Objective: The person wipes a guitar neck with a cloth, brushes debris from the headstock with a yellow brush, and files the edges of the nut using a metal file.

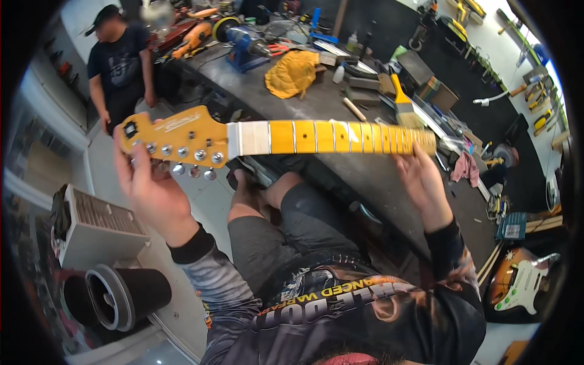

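Note:
Held up level in front of me is a yellow-amber guitar neck (347, 137), its fretted face turned toward me. My left hand (152, 188) grips the headstock (176, 135) at the left, fingers wrapped around its outer end below the tuning posts. At the other end, my right hand (420, 179) pinches the neck near its last frets, thumb and fingers at the lower edge. A pale strip lies across the first fret space beside the nut. Several metal tuning pegs (194, 171) hang under the headstock.
A cluttered workbench (389, 188) holds a blue bench grinder (246, 52), a yellow cloth (292, 74) and a brush (403, 100). A sunburst guitar body (517, 283) lies at the right. Left are a black bin (137, 295), a white slatted unit (103, 225) and another person (118, 61).

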Demonstrator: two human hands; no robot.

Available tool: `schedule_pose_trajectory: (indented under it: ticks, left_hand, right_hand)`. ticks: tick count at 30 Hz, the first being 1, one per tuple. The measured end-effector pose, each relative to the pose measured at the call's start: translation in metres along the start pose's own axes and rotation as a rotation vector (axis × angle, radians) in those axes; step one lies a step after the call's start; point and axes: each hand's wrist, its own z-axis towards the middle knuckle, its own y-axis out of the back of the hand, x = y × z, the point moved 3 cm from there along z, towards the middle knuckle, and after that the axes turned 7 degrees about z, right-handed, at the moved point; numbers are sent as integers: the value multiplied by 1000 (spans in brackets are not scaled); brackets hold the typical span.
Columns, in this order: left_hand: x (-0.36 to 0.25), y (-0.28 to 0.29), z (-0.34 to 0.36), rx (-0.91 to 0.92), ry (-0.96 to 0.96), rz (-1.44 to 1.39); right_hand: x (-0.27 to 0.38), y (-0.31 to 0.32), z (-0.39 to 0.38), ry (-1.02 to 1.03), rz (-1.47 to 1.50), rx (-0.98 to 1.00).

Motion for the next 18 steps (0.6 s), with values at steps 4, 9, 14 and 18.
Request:
schedule_pose_trajectory:
  ticks: [4,9,14,18]
  left_hand:
    - [121,-39,14,339,314,20]
    - [230,-98,-15,703,475,162]
    - [276,-126,-21,883,450,415]
    - [280,-136,-17,1009,231,927]
  right_hand:
    - [-8,55,-97,-16,109,-268]
    - [-5,100,-143,19,204,-599]
    - [-8,129,-167,-61,200,-678]
    - [2,110,-173,-131,149,-838]
